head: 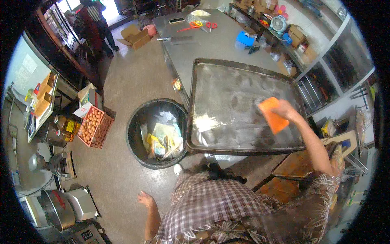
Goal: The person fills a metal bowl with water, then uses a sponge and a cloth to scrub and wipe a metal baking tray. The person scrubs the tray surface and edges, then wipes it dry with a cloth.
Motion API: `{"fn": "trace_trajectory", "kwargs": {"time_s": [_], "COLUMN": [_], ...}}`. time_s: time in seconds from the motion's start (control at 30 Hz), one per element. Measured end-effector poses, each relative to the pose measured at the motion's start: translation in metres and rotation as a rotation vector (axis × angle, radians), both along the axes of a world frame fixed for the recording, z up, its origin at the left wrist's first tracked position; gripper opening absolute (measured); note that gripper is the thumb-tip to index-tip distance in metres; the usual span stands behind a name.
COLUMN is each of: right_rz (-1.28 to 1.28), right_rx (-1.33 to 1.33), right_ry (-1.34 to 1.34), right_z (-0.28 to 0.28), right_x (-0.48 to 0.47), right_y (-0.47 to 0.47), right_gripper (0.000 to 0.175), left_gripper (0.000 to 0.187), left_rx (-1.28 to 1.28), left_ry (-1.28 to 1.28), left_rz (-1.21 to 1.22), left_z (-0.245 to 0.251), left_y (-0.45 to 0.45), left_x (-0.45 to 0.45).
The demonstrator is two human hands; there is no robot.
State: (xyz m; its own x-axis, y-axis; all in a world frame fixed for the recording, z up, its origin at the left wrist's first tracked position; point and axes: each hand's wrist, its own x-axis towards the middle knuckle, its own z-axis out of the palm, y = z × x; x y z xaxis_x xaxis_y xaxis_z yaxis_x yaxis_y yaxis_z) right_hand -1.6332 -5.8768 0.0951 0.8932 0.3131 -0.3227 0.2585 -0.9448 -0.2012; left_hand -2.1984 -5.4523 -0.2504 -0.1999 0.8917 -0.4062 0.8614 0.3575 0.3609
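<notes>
My right hand (pixel 285 109) holds an orange cloth or scraper-like sheet (pixel 273 117) against the inside of a large dark metal baking tray (pixel 237 91), right of its middle. Dull smears and a bright reflection show on the tray's surface. The tray lies at the near end of a metal worktable (pixel 207 50), its near edge towards my checked apron. My left hand (pixel 146 199) hangs low over the floor at my left side, away from the tray, fingers apart and holding nothing.
A black round bin (pixel 132 137) with rubbish stands left of the tray. Further left is a red crate of eggs (pixel 91 125). Scissors (pixel 210 26), a phone (pixel 176 20), a cleaver (pixel 181 40) and a blue tape dispenser (pixel 245 38) lie on the worktable. A person (pixel 97 27) stands far left.
</notes>
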Motion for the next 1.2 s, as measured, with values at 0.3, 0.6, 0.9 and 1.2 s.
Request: {"fn": "trace_trajectory", "kwargs": {"time_s": [0.3,0.6,0.9,1.2], "right_rz": [-0.450,0.374,0.830,-0.394], "right_rx": [0.603,0.266,0.463,0.394], "right_ry": [0.154,-0.284,-0.509,-0.066], "right_z": [-0.089,-0.023,-0.021,-0.018], "right_x": [-0.037,0.013,-0.043,-0.059], "right_y": [0.015,0.239,0.246,0.046], "right_gripper": [0.037,0.034,0.031,0.027], "left_gripper": [0.052,0.056,0.059,0.058], "left_rx": [0.158,0.232,0.065,-0.073], "left_ry": [0.361,-0.024,0.012,0.205], "left_rz": [-0.337,-0.430,-0.152,-0.131], "left_z": [-0.051,-0.083,-0.041,-0.067], "left_y": [0.039,0.106,0.072,0.076], "left_x": [-0.040,0.030,0.001,-0.014]}}
